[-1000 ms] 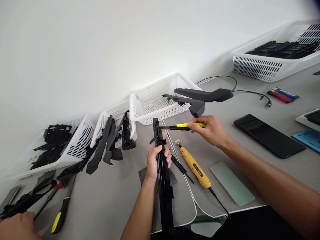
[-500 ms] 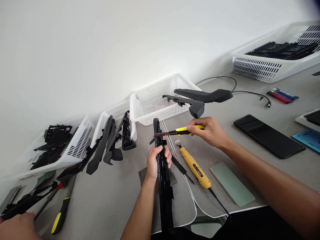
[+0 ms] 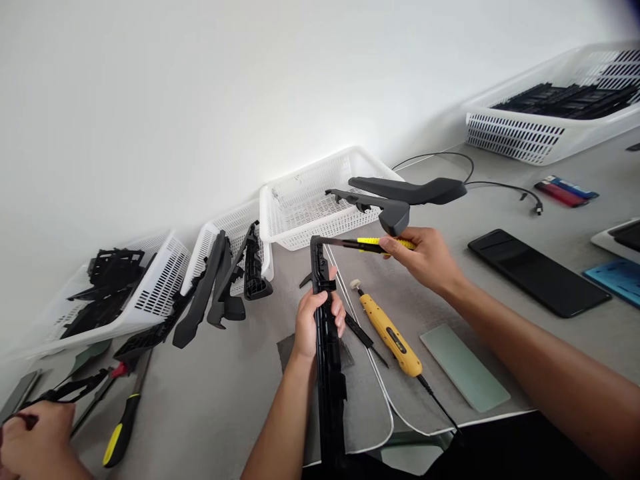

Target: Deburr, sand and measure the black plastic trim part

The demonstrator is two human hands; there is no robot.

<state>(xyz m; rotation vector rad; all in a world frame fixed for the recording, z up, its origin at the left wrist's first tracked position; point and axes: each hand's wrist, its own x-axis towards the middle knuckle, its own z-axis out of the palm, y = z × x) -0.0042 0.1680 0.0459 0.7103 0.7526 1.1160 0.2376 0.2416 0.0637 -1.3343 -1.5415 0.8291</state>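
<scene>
The left hand (image 3: 317, 319) gripped the upright black strip (image 3: 325, 347) over the mat (image 3: 365, 407) while the right hand (image 3: 425, 259) pinched a knife (image 3: 367, 245) at its top end, where a slip could nick the thumb.

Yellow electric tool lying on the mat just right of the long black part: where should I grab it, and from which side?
Probably best to take the yellow electric tool around its thick yellow body, near the dark panel at mid-length. It lies flat and slanted on the grey mat, clear on both long sides, so come from above with fingers across its width. Avoid the thin bit end and the cord at the near end.
</scene>
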